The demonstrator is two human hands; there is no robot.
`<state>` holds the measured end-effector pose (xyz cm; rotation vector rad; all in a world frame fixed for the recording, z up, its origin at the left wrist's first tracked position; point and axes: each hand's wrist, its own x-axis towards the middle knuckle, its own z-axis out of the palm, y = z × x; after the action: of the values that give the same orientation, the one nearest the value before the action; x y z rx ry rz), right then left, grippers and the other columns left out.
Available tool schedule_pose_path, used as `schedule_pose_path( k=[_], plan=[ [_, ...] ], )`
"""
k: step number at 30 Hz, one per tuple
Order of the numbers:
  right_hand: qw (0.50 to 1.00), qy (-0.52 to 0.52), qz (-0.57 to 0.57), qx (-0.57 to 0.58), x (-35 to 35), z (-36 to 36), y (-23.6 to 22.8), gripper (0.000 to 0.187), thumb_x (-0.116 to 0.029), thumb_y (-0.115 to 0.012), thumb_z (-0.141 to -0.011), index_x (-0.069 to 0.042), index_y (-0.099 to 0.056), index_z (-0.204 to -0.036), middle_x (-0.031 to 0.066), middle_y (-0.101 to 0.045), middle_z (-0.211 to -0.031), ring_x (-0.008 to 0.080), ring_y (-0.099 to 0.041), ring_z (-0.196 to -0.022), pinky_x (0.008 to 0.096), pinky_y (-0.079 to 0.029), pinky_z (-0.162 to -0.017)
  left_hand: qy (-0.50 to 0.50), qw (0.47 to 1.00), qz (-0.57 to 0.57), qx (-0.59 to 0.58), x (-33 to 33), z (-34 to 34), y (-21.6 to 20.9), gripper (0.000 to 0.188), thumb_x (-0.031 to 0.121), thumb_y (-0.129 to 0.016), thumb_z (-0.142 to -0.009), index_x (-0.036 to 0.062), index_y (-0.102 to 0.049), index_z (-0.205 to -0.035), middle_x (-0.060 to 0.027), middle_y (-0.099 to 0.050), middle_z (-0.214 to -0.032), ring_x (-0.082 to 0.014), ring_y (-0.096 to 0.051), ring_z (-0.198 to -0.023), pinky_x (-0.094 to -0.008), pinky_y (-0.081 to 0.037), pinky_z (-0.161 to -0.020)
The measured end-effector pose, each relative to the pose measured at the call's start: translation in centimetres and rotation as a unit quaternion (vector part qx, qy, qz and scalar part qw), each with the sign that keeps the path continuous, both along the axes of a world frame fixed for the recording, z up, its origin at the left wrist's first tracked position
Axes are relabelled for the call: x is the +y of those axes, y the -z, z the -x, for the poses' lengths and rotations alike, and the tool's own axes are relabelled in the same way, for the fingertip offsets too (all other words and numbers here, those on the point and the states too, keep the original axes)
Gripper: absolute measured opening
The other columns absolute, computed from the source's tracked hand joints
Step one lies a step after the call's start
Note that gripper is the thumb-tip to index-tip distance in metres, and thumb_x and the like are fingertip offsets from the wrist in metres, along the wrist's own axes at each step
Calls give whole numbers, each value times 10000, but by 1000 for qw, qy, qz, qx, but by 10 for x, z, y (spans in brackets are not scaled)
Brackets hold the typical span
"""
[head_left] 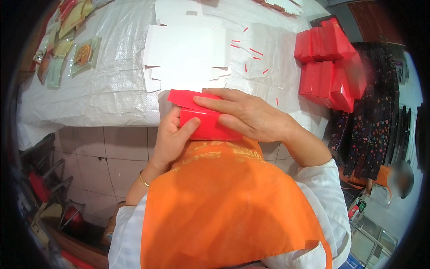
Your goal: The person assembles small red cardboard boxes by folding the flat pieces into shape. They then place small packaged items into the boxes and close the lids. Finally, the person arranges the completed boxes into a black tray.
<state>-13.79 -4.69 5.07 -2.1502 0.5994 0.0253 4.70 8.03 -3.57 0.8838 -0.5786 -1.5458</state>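
Observation:
A red cardboard box [208, 127] is held against the front of my orange apron, at the table's near edge. Its top flap [181, 99] is tilted, with a narrow gap under it at the left. My left hand [172, 134] grips the box's left side, thumb on the front face and the other fingers partly hidden behind it. From the right, my right hand [246, 114] lies over the flap and the right end, fingers pressing on top and thumb on the front. Just beyond lie flat white unfolded box blanks [186, 49].
Red boxes [324, 67] stand stacked at the table's right end. Thin red strips [256, 50] are scattered on the white woven sheet [116, 85]. Clear-wrapped packets [85, 54] lie at the far left. Folding stools [53, 179] stand below left; another person [386, 181] is at the far right.

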Motion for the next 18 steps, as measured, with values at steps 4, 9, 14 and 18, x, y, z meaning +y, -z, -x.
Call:
schedule_pose_path(
  k=[4,9,14,18],
  plan=[
    [996,51,-48,-52,-1,7,5,375,-160,-478,-1019,-144,-590,-1377,191,-550,-1382,332,-563,-1236,380,-459,-1019,38,999,-5,-33,1,-3,11,282,111,-556,-1011,-36,-570,-1251,-73,-660,-1176,-111,-606,-1054,-280,-503,-911],
    [982,136,-66,-113,3,8,12,205,-33,-570,-956,-50,-669,-1135,141,-639,-1271,217,-632,-1091,310,-508,-920,25,997,20,-75,-4,0,8,269,131,-527,-1031,-30,-592,-1237,-59,-666,-1163,-100,-603,-1039,-269,-498,-903],
    [969,186,-96,-128,4,7,12,19,-16,-616,-927,-3,-619,-914,107,-661,-1226,129,-632,-979,265,-520,-847,10,998,32,-62,-11,3,8,275,157,-502,-1048,-20,-602,-1234,-49,-666,-1157,-93,-597,-1035,-265,-491,-904],
    [978,167,-57,-110,1,3,11,18,-17,-621,-921,1,-623,-922,105,-660,-1222,120,-624,-953,267,-518,-818,-15,1000,15,2,-10,8,9,283,168,-498,-1053,-20,-601,-1238,-48,-667,-1145,-92,-597,-1024,-260,-489,-898]
  ],
)
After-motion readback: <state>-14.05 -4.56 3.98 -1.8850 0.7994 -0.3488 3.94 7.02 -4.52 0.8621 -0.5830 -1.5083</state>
